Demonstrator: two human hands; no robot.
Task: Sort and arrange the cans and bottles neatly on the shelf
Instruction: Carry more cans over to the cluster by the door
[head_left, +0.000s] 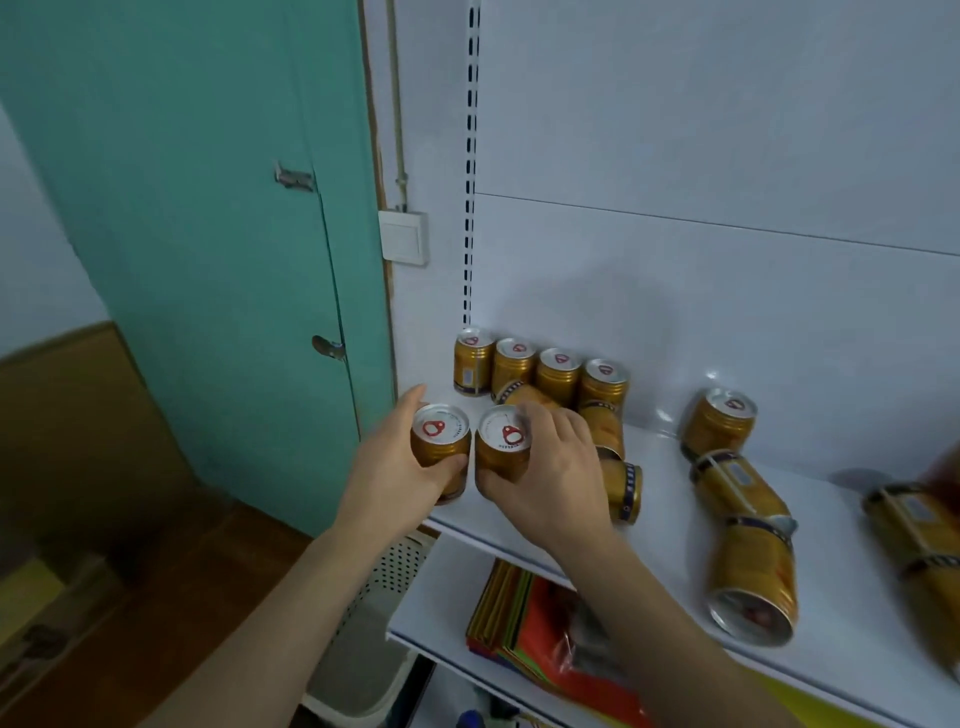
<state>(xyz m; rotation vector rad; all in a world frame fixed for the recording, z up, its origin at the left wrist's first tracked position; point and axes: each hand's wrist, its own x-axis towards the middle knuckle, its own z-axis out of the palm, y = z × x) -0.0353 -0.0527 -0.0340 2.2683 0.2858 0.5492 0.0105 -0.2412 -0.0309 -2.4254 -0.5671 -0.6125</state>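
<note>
Upright, ribbed gold cans (470, 452) in each hand (395, 467).

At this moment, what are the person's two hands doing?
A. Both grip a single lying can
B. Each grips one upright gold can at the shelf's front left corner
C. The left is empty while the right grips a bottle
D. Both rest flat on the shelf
B: the left hand grips one upright gold can, the right hand another, side by side on the shelf.
</note>
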